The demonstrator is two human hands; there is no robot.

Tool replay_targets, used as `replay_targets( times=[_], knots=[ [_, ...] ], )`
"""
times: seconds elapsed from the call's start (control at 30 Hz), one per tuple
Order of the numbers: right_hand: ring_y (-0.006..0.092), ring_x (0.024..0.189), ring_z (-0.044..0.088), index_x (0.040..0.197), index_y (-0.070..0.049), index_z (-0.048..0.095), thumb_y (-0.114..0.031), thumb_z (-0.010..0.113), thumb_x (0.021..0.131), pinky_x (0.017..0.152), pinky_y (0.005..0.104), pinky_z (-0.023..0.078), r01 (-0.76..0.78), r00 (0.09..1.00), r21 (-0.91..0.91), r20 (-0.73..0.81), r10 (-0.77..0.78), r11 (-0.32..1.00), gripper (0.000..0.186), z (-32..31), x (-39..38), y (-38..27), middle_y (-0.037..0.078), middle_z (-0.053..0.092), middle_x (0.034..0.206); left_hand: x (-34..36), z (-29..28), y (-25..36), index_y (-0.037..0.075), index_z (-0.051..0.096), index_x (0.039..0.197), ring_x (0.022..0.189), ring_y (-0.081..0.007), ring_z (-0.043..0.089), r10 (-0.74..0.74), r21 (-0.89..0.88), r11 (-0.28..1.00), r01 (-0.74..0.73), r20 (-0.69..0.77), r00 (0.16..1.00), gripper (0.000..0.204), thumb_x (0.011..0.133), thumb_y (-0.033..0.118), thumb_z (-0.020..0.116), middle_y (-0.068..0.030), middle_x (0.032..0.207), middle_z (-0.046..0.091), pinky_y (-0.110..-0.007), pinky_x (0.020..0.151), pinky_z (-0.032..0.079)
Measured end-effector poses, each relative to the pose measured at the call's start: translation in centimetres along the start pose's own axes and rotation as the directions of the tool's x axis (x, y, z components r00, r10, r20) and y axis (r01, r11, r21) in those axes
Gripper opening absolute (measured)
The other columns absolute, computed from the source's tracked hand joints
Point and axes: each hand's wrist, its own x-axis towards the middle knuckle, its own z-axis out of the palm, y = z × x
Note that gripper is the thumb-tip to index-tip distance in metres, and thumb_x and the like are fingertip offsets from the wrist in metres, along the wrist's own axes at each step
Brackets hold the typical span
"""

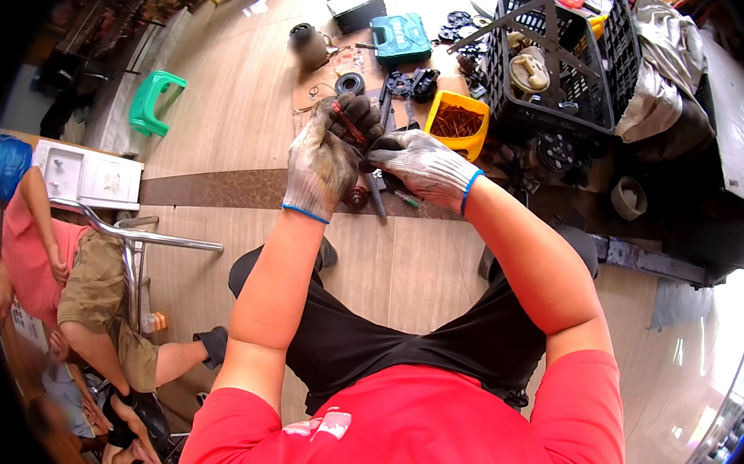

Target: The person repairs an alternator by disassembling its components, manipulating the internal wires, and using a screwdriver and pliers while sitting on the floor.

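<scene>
Left hand [322,162] and right hand [419,164]: grey knitted cloth gloves, matt, rough, dark-soiled, with blue cuff edging. Thin reddish-brown rod-shaped part [349,124] in the left fingers: dull, rusty-looking metal. Pale wood-grain plank floor [233,95]: smooth, semi-gloss, reflecting light. Yellow plastic bin [459,124]: glossy, holding rust-coloured matt pieces. Black lattice plastic crate [563,59]: matt. Teal moulded plastic tool case [402,38]: smooth. Green plastic stool [154,101]: smooth. Bent chrome metal tube [135,235]: polished, shiny

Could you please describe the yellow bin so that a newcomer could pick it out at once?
Find the big black crate on the floor ahead of the gloved hands. The yellow bin sits against its left side, just beyond the right hand. It alone is bright yellow, filled with rusty-brown pieces.
</scene>
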Motion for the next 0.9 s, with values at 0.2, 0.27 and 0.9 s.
replay_targets(
  times=[0.2,0.27,0.9],
  knots=[
    [0.0133,0.065,0.054,0.098,-0.002,0.071,-0.022,0.061,0.095,0.057,0.0305,0.045,0.139,0.989,-0.221,0.071,-0.126,0.965,0.022,-0.7,0.1,0.4,0.006,0.062,0.077,-0.1,0.0,0.3,0.003,0.060,0.112,0.077,-0.0237,0.060,0.010,-0.015,1.000,-0.010,0.016,1.000,0.027,0.107,0.026,0.049,-0.0048,0.082,0.060,-0.040,0.072,0.052],
    [0.0163,0.069,0.057,0.098,-0.001,0.071,-0.024,0.063,0.095,0.061,0.0320,0.048,0.249,0.968,-0.382,0.132,-0.214,0.890,0.024,-1.2,0.6,1.6,0.008,0.065,0.081,0.1,-0.4,0.3,0.003,0.060,0.111,0.073,-0.0217,0.058,-0.003,-0.022,1.000,0.004,0.078,0.997,0.025,0.107,0.025,0.050,-0.0035,0.078,0.058,-0.039,0.069,0.051],
    [0.0132,0.085,0.066,0.117,0.000,0.069,-0.018,0.068,0.094,0.079,0.0293,0.054,0.359,0.922,-0.203,-0.071,-0.380,0.911,0.030,-1.8,-0.5,0.8,0.015,0.074,0.098,-2.7,1.2,1.6,0.000,0.060,0.108,0.070,-0.0206,0.062,-0.266,0.432,0.884,0.180,0.148,0.953,0.023,0.101,0.022,0.062,-0.0100,0.090,0.065,-0.035,0.059,0.053]
  ],
)
